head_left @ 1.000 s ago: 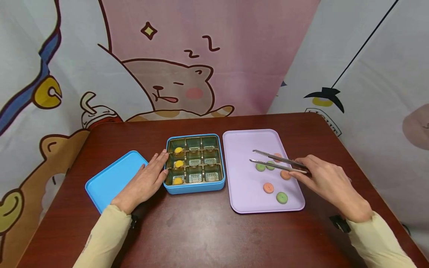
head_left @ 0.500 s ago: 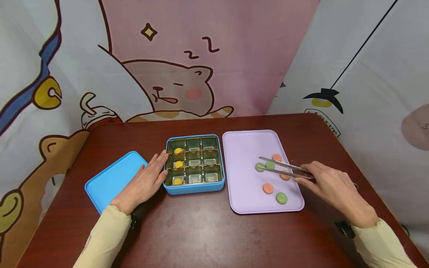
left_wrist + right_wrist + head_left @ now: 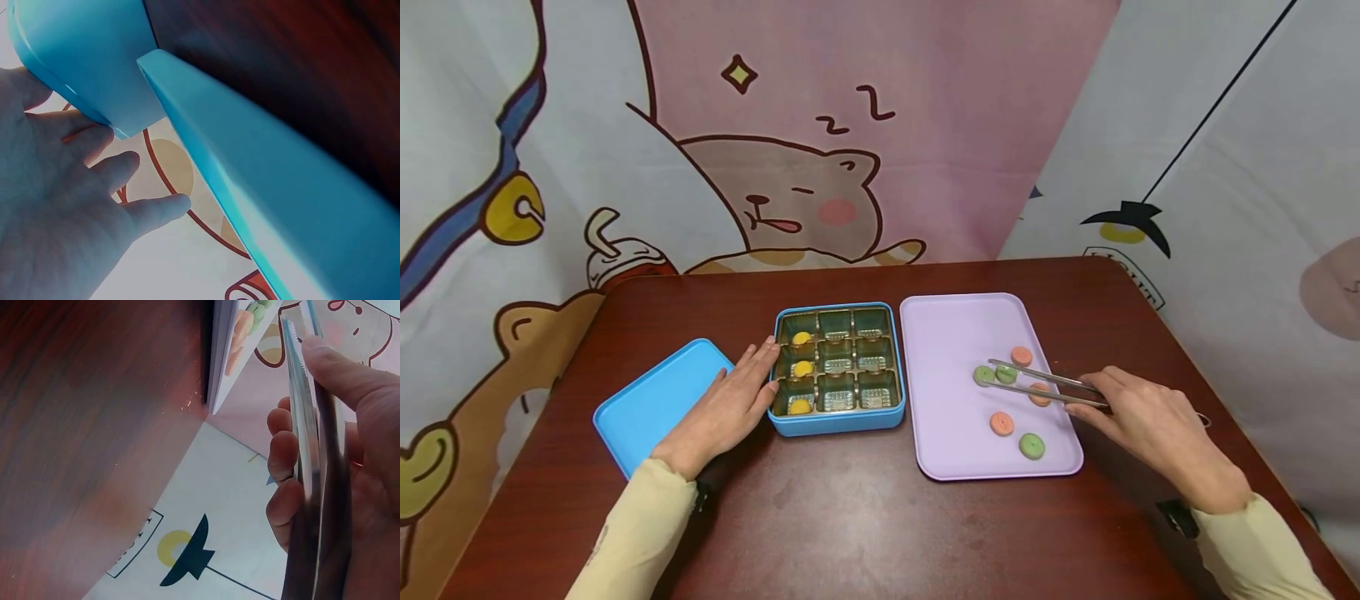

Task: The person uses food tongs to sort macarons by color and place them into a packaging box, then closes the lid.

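My right hand [image 3: 1150, 429] grips metal tongs [image 3: 334, 487] over the lilac tray [image 3: 943, 433]. In the head view the tong tips stand apart around a green cookie-like disc [image 3: 1006, 374]; whether they touch it I cannot tell. Another green disc [image 3: 984, 376] lies at the lower tip. My left hand [image 3: 722, 412] rests against the left side of a blue box [image 3: 842, 425], fingers extended, as the left wrist view also shows. Inside the box is a gold divided insert, with three yellow pieces [image 3: 802, 368] down its left column.
On the tray lie orange discs [image 3: 1002, 423] and one more green disc [image 3: 1032, 446] nearer the front. A blue lid [image 3: 658, 400] lies left of the box, partly under the left forearm. A printed cloth [image 3: 955, 125] hangs behind the brown table [image 3: 850, 517].
My right hand has drawn back rightward and slightly toward me, bringing the tong tips around the green discs. The left hand stays against the box.
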A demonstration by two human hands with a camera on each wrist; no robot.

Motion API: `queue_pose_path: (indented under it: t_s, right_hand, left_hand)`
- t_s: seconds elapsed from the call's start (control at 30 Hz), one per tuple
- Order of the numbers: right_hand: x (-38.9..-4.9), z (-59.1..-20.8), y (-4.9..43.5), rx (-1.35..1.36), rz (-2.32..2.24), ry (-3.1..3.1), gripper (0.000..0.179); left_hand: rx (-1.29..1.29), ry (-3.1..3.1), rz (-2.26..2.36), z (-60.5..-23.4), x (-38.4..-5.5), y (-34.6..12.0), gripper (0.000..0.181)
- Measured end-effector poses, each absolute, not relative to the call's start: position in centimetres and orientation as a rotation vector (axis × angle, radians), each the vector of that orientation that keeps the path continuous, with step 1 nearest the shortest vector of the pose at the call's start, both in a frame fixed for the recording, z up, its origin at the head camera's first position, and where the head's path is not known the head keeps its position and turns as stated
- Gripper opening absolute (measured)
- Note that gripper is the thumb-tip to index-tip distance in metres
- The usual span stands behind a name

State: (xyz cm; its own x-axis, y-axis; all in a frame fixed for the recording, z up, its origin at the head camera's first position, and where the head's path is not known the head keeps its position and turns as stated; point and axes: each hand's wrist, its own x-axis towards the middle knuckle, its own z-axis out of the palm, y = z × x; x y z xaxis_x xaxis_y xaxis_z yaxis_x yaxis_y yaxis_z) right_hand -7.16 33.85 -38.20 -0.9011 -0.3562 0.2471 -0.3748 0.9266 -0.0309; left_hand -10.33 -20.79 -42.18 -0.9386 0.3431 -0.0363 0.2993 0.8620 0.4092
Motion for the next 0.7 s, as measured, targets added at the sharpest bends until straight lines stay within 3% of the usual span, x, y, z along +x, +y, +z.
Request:
queue_pose_path:
  t_s: [0.7]
  right_hand:
    - [-7.53, -38.84, 33.70, 0.605, 0.070, -2.810, 0.044]
  left_hand:
    - [0.520, 2.926, 0.606, -42.19, -10.36, -20.81, 0.063]
